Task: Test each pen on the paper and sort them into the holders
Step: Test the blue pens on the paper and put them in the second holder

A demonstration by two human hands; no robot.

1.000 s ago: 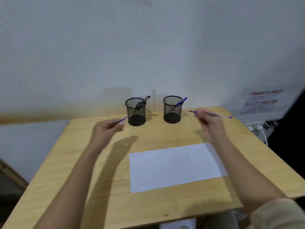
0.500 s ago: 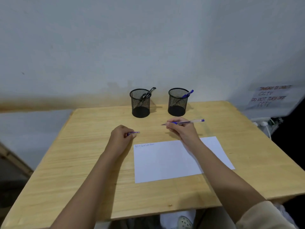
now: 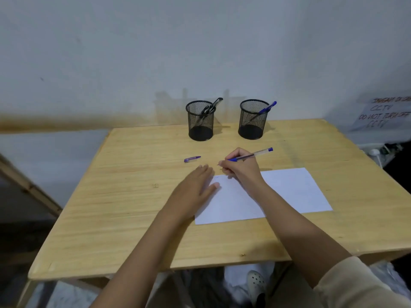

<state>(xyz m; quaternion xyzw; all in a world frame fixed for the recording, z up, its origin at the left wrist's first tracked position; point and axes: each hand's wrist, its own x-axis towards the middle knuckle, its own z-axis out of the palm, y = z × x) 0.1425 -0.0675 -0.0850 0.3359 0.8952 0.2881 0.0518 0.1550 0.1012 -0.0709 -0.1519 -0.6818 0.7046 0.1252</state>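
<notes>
Pinched low near its tip by the curled fingers of the right hand (image 3: pixel 241 168), in a writing hold: a clear-barrelled blue pen (image 3: pixel 251 155). Slants with its long axis from the tip at lower left up to the blue end plug at upper right, aimed roughly toward the right holder (image 3: pixel 252 120). Sits with the tip just past the far left corner of the paper (image 3: pixel 289 192), over bare wood of the table (image 3: pixel 133 196) rather than over the sheet; touching or hovering, cannot tell. Left hand (image 3: pixel 195 187) flat and holding nothing: fingers straight, thumb on the paper's left edge, fingertips out on the wood, seemingly pinning the sheet. Beyond those fingertips, apart from them and left of the pen tip, a small blue cap (image 3: pixel 192 159) on its side, nearer the left hand than the right. At the far edge, side by side but apart, two black mesh cups: the left holder (image 3: pixel 200 121) with dark pens (image 3: pixel 213 105), the right holder with a lone blue pen (image 3: pixel 265 107) leaning right. Judged step: testing this pen. Calls for drawing the tip a short way back toward the body and down onto the sheet, beside faint marks already at that corner; afterwards, probably, an easy reach to the right holder, straight ahead of the gripping hand
</notes>
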